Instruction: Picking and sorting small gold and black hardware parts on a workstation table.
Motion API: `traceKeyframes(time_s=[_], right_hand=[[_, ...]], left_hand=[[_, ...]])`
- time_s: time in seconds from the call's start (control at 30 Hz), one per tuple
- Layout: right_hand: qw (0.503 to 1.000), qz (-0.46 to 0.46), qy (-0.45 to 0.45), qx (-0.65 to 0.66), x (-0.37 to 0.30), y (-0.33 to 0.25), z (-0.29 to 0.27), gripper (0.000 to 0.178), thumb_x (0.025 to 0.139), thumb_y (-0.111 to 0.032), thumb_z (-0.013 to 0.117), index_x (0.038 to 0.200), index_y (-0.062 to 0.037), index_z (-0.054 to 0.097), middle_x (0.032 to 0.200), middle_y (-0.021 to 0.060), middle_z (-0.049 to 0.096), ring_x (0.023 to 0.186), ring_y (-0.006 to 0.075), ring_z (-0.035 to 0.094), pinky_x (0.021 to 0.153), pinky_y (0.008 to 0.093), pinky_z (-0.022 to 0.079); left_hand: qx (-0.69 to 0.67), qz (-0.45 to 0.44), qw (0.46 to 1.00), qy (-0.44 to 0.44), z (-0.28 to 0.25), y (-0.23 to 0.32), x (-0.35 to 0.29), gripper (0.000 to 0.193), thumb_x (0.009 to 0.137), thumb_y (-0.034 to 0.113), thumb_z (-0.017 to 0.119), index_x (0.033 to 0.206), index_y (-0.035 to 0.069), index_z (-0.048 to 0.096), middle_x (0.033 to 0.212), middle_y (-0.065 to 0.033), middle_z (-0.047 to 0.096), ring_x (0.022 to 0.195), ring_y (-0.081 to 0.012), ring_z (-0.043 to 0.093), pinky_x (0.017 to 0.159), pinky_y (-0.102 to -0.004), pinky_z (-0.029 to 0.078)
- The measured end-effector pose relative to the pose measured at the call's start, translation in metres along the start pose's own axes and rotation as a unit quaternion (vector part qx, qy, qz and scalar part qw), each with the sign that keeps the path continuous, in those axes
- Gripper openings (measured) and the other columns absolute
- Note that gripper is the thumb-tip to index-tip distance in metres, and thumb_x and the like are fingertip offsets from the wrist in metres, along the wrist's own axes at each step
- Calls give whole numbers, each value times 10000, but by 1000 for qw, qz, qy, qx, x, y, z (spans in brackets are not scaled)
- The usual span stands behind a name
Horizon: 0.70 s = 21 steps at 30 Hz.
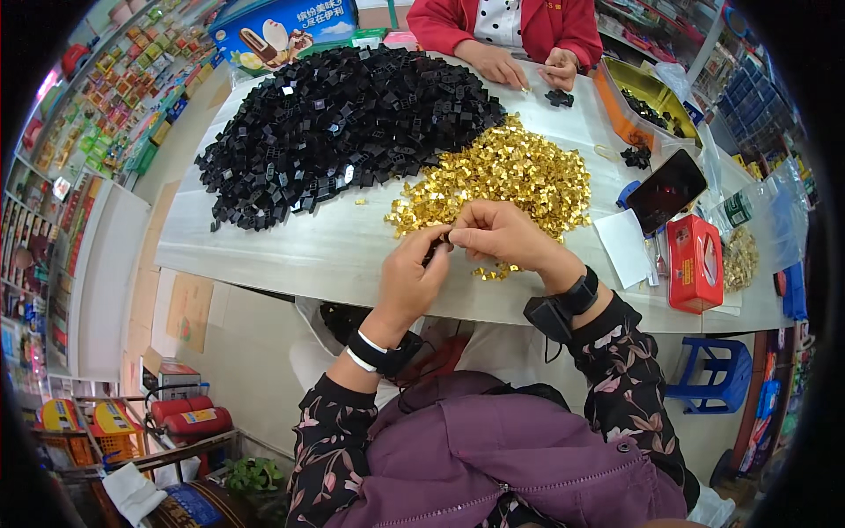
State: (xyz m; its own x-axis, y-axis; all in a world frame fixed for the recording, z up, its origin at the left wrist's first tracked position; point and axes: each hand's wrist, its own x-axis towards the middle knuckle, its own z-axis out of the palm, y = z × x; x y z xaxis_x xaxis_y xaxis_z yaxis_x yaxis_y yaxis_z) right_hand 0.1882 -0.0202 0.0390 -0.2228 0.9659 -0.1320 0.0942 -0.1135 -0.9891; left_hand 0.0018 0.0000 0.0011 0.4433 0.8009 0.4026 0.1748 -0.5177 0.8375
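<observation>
My left hand (407, 275) is closed, its fingers and thumb pinching a small black plastic piece (430, 254) that they mostly cover. Right beside it, my right hand (503, 236) is also closed, thumb and index fingertip pressed together at the end of that piece; whatever sits between them is too small to make out. Both hands are just above the near part of the table. Behind my right hand spreads a heap of small shiny gold metal clips (519, 167). A much larger heap of flat square black plastic pieces (343, 123) lies to the far left.
Across the table (255, 255), another person's hands (499, 66) handle small pieces near a black cluster (559, 98). To the right are a gold tin (647, 104), a phone (666, 190), white paper (621, 248) and a red tin (694, 264). A blue stool (717, 374) stands below.
</observation>
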Motion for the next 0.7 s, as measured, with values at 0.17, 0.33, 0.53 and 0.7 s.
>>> traceKeyframes(time_s=[0.17,0.33,0.53,0.7], right_hand=[[998,50,-24,36,-1,-8,2,154,887,-207,613,847,-65,571,731,-35,569,634,38,530,563,177,440],[994,60,-37,80,-2,-3,4,166,899,-234,598,849,-78,568,735,-37,574,638,34,538,569,176,448],[996,43,-35,75,1,0,9,169,899,-240,598,874,-75,570,749,-28,584,638,30,536,572,176,448],[997,18,4,80,-1,-9,6,190,896,-252,601,929,-66,580,758,-22,588,637,30,529,573,178,444]], left_hand=[[-35,13,999,-5,-3,2,-1,242,867,7,517,1098,9,589,860,-54,626,683,-101,611,630,-232,493],[-110,-7,994,1,-4,10,-4,239,868,2,519,1097,-1,586,886,-60,613,704,-103,614,643,-227,489],[-99,1,995,4,-5,5,-2,244,885,16,510,1119,3,578,896,-60,620,721,-96,614,623,-216,480],[-221,-86,971,-12,-10,7,1,239,898,36,504,1127,14,566,929,-95,634,715,-116,625,559,-209,474]])
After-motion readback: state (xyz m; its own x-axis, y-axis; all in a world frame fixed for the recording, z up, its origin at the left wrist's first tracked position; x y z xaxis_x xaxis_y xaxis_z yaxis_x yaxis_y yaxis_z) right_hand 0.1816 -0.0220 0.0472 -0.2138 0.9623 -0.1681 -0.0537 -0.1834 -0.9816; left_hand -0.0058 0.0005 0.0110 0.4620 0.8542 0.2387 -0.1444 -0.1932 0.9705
